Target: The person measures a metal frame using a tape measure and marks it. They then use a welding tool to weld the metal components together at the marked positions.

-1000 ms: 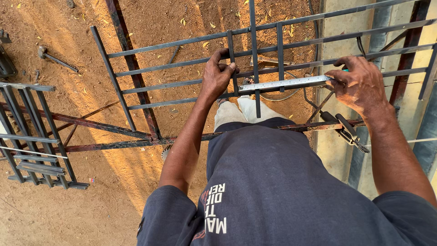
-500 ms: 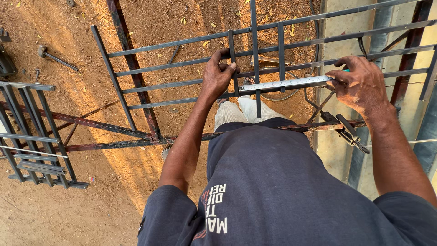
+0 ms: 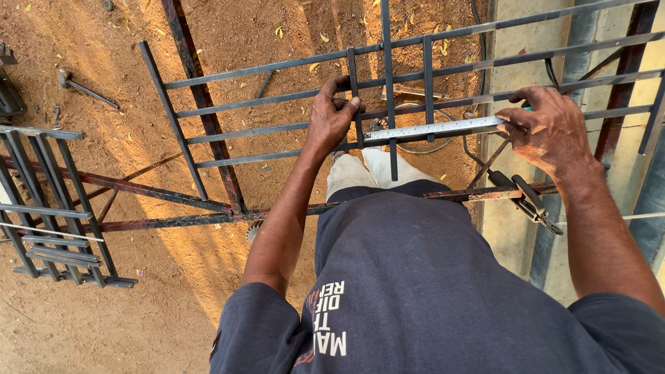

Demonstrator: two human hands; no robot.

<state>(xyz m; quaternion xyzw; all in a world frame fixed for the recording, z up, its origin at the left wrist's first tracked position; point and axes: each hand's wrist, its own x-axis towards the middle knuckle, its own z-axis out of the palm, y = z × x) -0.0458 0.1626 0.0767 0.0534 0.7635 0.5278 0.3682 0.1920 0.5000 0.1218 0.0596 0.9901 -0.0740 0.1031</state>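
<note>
i'm looking down over my own dark shirt at a metal grille [image 3: 277,104] of flat bars lying on rusty trestle rails [image 3: 173,201] above bare dirt. my left hand [image 3: 332,118] is clenched around a short upright bar [image 3: 353,76] of the grille, thumb over the top, and it pins the near end of a steel ruler [image 3: 436,129] there. my right hand [image 3: 551,131] pinches the ruler's far end between thumb and fingertips, so the ruler lies flat along one of the long horizontal bars, spanning three uprights.

as i judge it, the frame is already built up with its long bars and a few uprights, and the measuring is in hand; i see no marks on the steel (too fine to tell from here), so the laying-out looks unfinished.

room is tight to the right: a clamp-like tool [image 3: 526,201] lies just under my right wrist and a concrete edge [image 3: 506,235] runs close by. to the left a second grille [image 3: 48,208] stands well apart, with open dirt between.
</note>
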